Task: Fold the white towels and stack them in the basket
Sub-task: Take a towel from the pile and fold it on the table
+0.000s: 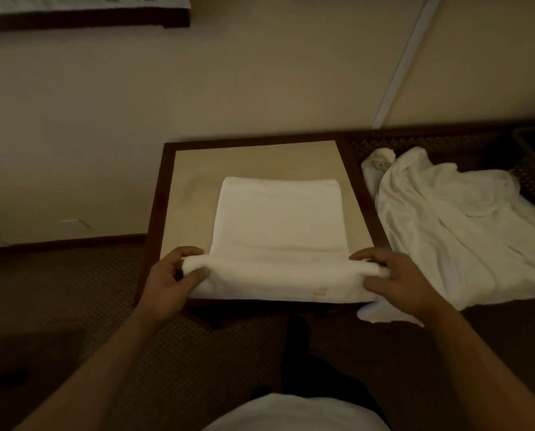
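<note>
- We are partway through folding one white towel point(277, 225), which lies flat on the small table point(166, 194), a light top inside a dark wooden frame, pushed close to the wall.
- Our left hand point(169, 281) pinches the towel's near left corner, thumb and fingers curled round a rolled-up edge; our right hand point(393, 281) does the same at the near right corner, so both hands are closed on the cloth and neither is free.
- The near edge is lifted just off the tabletop and doubled over itself, while the far part of the towel lies smooth with its far edge squared up (it looks already halved at least once, though we cannot count the layers).
- We judge the step in hand to be a fold of the near edge away from us, over the flat part.
- The next move calls for both corners to travel together and level, land in line with the far edge, and then be pressed flat.
- To the right, a heap of unfolded towels point(458, 225) lies crumpled on the patterned floor, so plenty remains.
- A dark woven shape at the far right edge may be the basket point(531, 169); we cannot tell for sure.
</note>
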{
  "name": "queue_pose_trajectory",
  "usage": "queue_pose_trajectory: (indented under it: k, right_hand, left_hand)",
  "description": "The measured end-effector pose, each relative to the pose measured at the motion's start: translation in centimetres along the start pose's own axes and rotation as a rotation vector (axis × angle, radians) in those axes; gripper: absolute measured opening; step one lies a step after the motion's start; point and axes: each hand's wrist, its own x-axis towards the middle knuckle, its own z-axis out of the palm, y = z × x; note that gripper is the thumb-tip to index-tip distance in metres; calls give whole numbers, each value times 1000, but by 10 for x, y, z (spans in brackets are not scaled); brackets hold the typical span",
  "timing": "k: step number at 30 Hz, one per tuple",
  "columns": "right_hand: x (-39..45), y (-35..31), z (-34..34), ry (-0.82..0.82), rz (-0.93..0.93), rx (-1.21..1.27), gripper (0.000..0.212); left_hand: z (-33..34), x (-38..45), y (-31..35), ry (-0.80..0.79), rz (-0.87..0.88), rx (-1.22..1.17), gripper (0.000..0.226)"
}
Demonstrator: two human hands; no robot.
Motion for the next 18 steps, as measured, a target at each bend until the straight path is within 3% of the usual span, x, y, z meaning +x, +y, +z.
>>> queue_pose_trajectory:
  k: [3,10,14,18]
  right_hand:
    - [3,-8,-14,83,-13,183,38]
    - [70,-14,-23,306,22,390,27]
    - [142,4,-26,375,82,461,24]
    - [217,42,-14,307,234,351,33]
  left_hand:
    - [4,7,19,86,-31,-116,22]
    - [25,92,48,256,-23,0,25]
    - [47,167,57,249,-59,110,34]
    - [69,231,27,142,-188,240,51]
